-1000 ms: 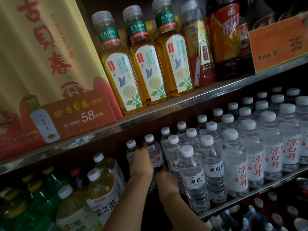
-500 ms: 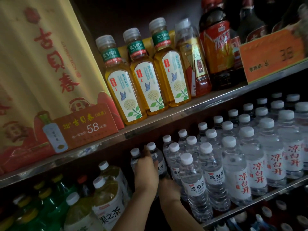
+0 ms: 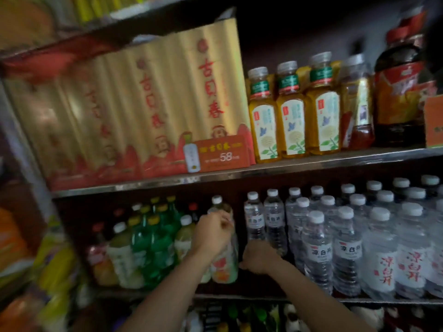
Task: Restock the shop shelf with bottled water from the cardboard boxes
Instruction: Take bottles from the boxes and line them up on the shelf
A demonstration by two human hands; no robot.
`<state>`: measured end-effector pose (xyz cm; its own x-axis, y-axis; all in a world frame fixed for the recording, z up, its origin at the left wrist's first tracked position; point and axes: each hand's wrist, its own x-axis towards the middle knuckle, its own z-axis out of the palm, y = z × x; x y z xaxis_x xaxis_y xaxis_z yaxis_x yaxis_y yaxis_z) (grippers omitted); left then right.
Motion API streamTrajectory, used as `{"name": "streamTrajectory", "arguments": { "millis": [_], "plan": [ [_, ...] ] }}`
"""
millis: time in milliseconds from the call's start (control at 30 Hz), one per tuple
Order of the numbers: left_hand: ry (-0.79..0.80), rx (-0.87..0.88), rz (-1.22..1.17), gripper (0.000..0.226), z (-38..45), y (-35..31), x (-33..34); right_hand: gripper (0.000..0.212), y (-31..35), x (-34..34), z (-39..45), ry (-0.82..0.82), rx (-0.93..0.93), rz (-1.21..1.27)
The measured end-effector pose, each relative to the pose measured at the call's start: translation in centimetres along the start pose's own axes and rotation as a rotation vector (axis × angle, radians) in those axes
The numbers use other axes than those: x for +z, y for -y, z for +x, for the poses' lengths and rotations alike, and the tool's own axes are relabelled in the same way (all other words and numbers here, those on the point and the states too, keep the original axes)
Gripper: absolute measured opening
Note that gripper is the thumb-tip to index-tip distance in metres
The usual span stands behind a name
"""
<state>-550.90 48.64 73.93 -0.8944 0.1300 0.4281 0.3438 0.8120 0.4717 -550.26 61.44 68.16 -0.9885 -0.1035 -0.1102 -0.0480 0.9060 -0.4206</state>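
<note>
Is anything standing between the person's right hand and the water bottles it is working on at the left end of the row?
Nothing visible. The right hand is already at the base of the leftmost water bottle, on the middle shelf. The left hand is apart, on the pale drink bottle beside the gap. Blur hides the exact grip of each.

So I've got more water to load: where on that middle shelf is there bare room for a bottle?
One dark gap shows, between the tea bottle under the left hand and the leftmost water bottles, where the right hand reaches in. Right of it the water stands packed cap to cap; left, the green bottles crowd. How deep the gap runs is too dark to tell.
</note>
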Motion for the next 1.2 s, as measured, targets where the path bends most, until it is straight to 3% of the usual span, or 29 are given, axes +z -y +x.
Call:
{"name": "streamTrajectory", "arguments": {
  "millis": [133,267,367,567,733,867,933,1000,1100,1200],
  "plan": [
    [0.052,-0.036,0.051,0.019,-4.3,4.0,-6.6,0.025,5.0,-1.1,-3.0,0.098,-0.182,-0.04],
    [-0.009,-0.105,0.123,0.023,-10.1,9.1,-12.8,0.036,11.6,-0.5,-5.1,0.131,-0.378,-0.082],
    [-0.046,-0.269,0.185,0.025,-16.2,13.4,-16.9,0.023,17.8,1.7,-6.5,0.128,-0.523,-0.126],
    [-0.009,-0.576,0.306,0.037,-31.4,19.9,-24.2,0.024,30.6,10.9,-11.0,0.254,-0.814,-0.169],
    [-0.11,-0.913,0.296,0.037,-44.3,23.5,-28.2,0.023,38.9,19.7,-16.7,0.463,-1.013,-0.16],
    [-0.2,-1.153,0.211,0.047,-54.6,25.3,-29.0,0.022,42.8,26.5,-21.7,0.738,-1.051,-0.09],
    [-0.233,-1.271,0.191,0.039,-59.0,26.1,-28.8,0.02,44.1,30.5,-23.8,0.841,-1.065,-0.094],
    [-0.261,-1.358,0.149,0.029,-62.8,27.1,-28.5,0.02,45.0,34.4,-26.0,0.92,-1.09,-0.14],
    [-0.308,-1.482,0.061,0.036,-67.6,28.0,-27.8,0.039,46.1,39.4,-29.5,1.071,-1.078,-0.232],
    [-0.313,-1.607,-0.046,0.04,-71.9,29.1,-26.7,0.032,46.5,44.1,-32.6,1.169,-1.024,-0.294]
  ]
}}
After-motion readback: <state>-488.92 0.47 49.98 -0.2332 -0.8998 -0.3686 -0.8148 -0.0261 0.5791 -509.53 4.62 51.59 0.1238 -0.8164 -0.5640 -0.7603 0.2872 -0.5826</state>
